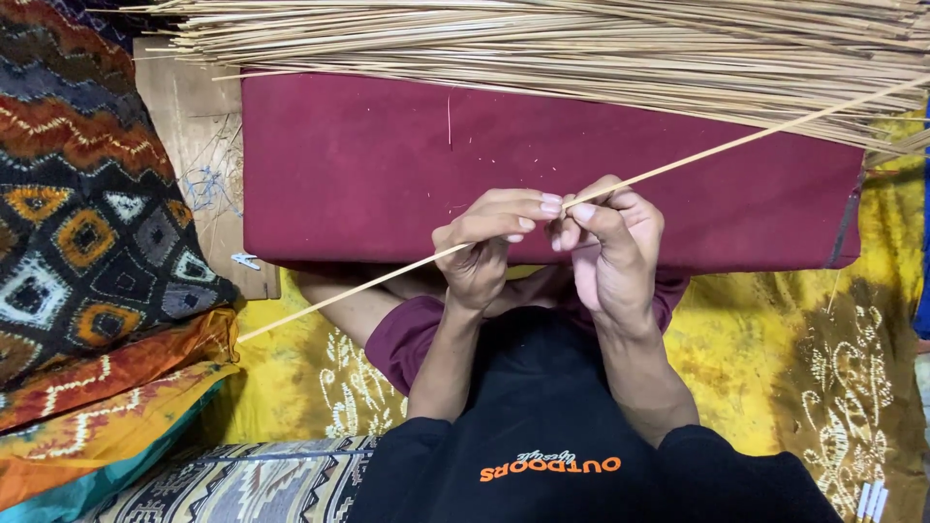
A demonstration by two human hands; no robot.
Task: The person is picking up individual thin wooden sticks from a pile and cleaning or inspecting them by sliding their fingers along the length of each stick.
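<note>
Pale thin straw-coloured stick [678, 163] runs lower-left to upper-right — left hand [481, 250] and right hand [610, 242] both pinch it mid-length, fingertips touching.

Thin pale stick [736, 141] — long, slanted, pinched mid-length.

Both hands [552, 237] together, fingers [528, 205] pinched.

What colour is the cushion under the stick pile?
Plain dark maroon cushion, clearest in the head view.
</note>
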